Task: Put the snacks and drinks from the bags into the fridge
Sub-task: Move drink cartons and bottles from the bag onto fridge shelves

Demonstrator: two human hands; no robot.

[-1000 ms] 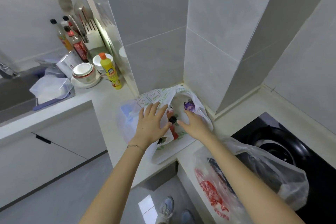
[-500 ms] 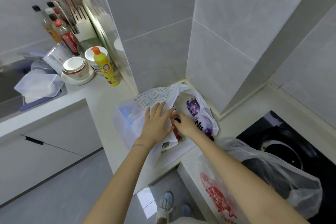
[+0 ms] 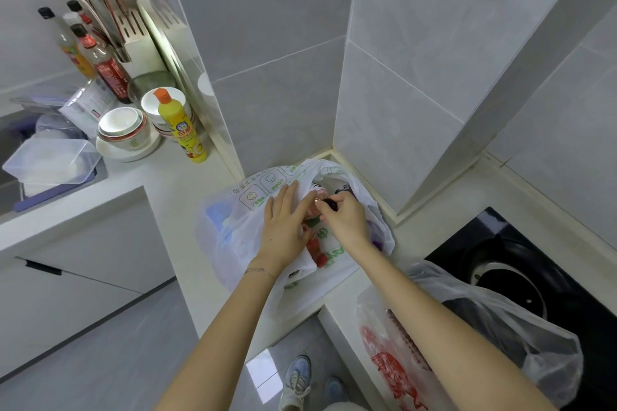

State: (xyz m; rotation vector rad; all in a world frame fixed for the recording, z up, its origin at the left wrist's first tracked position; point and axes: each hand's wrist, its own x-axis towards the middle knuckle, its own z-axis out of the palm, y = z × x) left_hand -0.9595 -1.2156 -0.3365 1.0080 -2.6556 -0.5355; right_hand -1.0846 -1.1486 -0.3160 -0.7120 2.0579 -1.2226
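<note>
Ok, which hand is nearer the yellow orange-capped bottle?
Left. The left hand lies on the white bag, down-right of the yellow bottle; the right hand, pinching a dark cap in the bag, is farther right.

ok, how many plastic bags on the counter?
2. A white bag with green print in the wall corner; a clear bag with red print at the near edge beside the stove. More may sit out of frame.

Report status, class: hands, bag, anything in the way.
Left hand flat on green-printed bag. Right hand pinching dark bottle cap inside it. Loose plastic around it; red-printed bag beside stove, untouched.
</note>
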